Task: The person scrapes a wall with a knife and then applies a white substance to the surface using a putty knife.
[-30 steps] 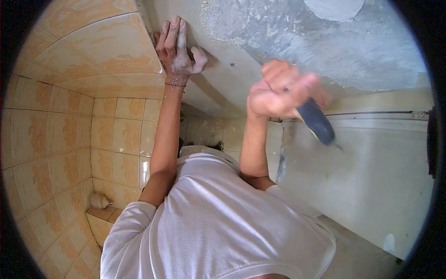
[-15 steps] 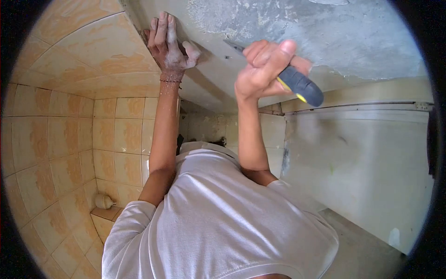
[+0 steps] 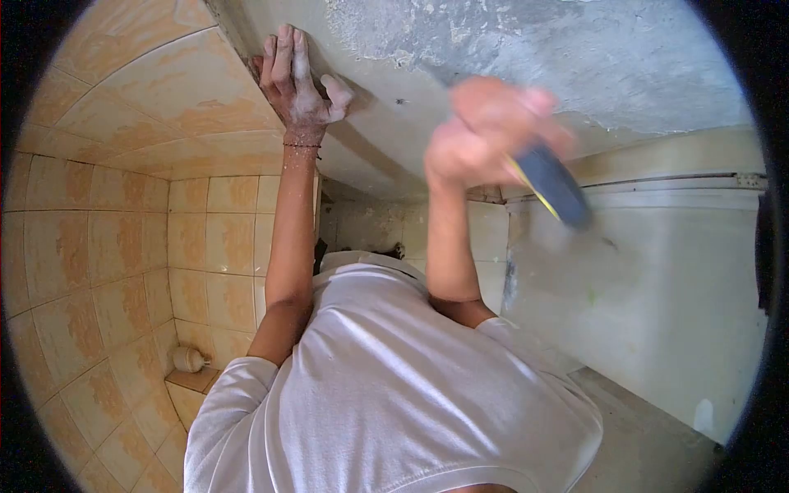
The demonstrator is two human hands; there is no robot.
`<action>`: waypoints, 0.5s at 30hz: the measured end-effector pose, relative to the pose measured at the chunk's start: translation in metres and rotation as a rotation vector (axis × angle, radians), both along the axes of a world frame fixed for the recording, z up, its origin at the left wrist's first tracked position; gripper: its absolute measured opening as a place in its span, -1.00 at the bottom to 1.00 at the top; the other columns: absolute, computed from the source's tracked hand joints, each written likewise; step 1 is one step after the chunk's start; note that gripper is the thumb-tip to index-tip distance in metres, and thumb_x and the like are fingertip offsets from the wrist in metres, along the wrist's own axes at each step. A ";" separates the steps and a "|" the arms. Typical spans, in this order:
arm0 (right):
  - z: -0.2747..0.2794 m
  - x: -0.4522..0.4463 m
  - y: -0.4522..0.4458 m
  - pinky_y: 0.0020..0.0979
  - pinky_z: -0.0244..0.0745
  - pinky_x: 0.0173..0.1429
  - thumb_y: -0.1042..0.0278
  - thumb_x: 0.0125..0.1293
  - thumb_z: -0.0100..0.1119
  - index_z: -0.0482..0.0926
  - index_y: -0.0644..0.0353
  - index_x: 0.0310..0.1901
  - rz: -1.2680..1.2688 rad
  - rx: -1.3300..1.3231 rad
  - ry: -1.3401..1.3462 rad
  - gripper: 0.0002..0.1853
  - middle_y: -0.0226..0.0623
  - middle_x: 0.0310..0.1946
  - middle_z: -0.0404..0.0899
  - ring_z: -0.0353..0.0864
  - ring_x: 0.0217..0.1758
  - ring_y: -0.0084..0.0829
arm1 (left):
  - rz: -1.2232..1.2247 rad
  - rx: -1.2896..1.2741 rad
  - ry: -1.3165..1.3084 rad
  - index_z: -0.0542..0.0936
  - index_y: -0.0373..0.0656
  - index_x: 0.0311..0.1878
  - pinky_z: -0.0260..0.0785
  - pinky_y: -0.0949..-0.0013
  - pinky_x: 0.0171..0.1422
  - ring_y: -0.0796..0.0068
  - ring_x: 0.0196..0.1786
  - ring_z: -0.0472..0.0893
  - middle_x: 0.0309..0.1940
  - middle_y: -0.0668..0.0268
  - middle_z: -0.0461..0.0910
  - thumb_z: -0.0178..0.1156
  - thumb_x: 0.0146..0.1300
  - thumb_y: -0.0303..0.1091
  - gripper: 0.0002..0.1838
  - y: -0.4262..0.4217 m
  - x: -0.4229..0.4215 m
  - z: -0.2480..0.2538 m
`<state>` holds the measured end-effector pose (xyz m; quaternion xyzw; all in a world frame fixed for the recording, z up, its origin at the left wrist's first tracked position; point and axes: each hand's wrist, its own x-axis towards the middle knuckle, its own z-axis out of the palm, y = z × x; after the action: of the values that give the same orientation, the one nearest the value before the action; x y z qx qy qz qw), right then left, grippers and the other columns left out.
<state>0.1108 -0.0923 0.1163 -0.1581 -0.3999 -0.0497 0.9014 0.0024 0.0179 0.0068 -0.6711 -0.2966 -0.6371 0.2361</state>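
Observation:
My left hand (image 3: 302, 92), dusted with white powder, rests with fingers spread against the painted wall (image 3: 370, 123), close to its tiled corner. To the right, my right hand (image 3: 497, 135) is wrapped round the dark grey and yellow handle of a scraper (image 3: 552, 185). Motion blurs this hand and the tool. The thin blade points up and left toward the rough grey patch (image 3: 567, 57) where paint is off; its tip is too smeared to tell whether it touches the wall.
Beige and orange tiles (image 3: 62, 246) cover the left side. A pale round object (image 3: 189, 358) sits on a small tiled ledge at lower left. A smooth light panel (image 3: 633, 296) with a thin rail (image 3: 649, 185) stands to the right.
My right hand has shifted slightly right and down, and the scraper's handle end has swung down and right. My left hand stays in place on the wall.

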 end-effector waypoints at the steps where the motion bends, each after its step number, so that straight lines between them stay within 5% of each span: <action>1: -0.007 -0.002 0.009 -0.51 0.06 -0.74 0.40 0.28 0.20 0.20 0.12 -0.57 -0.084 -0.032 0.077 -0.63 -0.46 -0.85 0.17 0.16 -0.85 -0.58 | -0.003 0.000 -0.002 0.32 -0.37 0.29 0.09 -0.06 0.38 -0.11 0.33 0.25 0.27 -0.05 0.29 -0.17 0.29 0.08 -0.28 -0.001 0.001 -0.001; 5: -0.002 0.012 -0.017 -0.46 0.08 -0.77 0.41 0.39 -0.03 0.13 0.13 -0.28 0.017 0.008 -0.074 -0.80 -0.43 -0.83 0.20 0.17 -0.86 -0.57 | 0.012 -0.026 0.005 0.33 -0.39 0.28 0.10 -0.07 0.38 -0.11 0.32 0.25 0.27 -0.05 0.30 -0.15 0.25 0.01 -0.31 -0.002 -0.001 -0.002; 7: 0.003 0.012 -0.025 -0.44 0.12 -0.77 0.37 0.40 -0.06 0.16 0.15 -0.30 0.106 0.020 0.015 -0.82 -0.43 -0.82 0.23 0.19 -0.85 -0.55 | 0.000 -0.018 -0.006 0.34 -0.39 0.28 0.10 -0.07 0.38 -0.11 0.32 0.25 0.27 -0.05 0.29 -0.14 0.23 -0.05 -0.33 -0.001 0.000 0.000; 9: 0.004 0.012 -0.003 -0.46 0.01 -0.85 0.36 0.39 -0.03 0.13 0.12 -0.35 -0.274 0.026 -0.078 -0.77 -0.52 -0.85 0.07 0.02 -0.90 -0.60 | -0.012 0.012 -0.012 0.34 -0.39 0.27 0.09 -0.08 0.40 -0.10 0.32 0.25 0.28 -0.05 0.29 -0.11 0.14 -0.15 -0.34 0.000 0.001 0.001; 15: 0.000 -0.010 -0.011 -0.46 -0.03 -0.85 0.34 0.39 -0.02 0.10 0.15 -0.34 -0.049 -0.104 0.046 -0.74 -0.50 -0.87 0.01 -0.01 -0.91 -0.59 | 0.018 -0.018 0.003 0.34 -0.39 0.27 0.07 -0.05 0.43 -0.09 0.34 0.23 0.29 -0.03 0.28 -0.10 0.09 -0.19 -0.33 0.000 -0.001 0.001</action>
<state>0.1011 -0.1035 0.1167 -0.2158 -0.3770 -0.0473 0.8995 0.0018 0.0177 0.0074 -0.6714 -0.3083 -0.6312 0.2362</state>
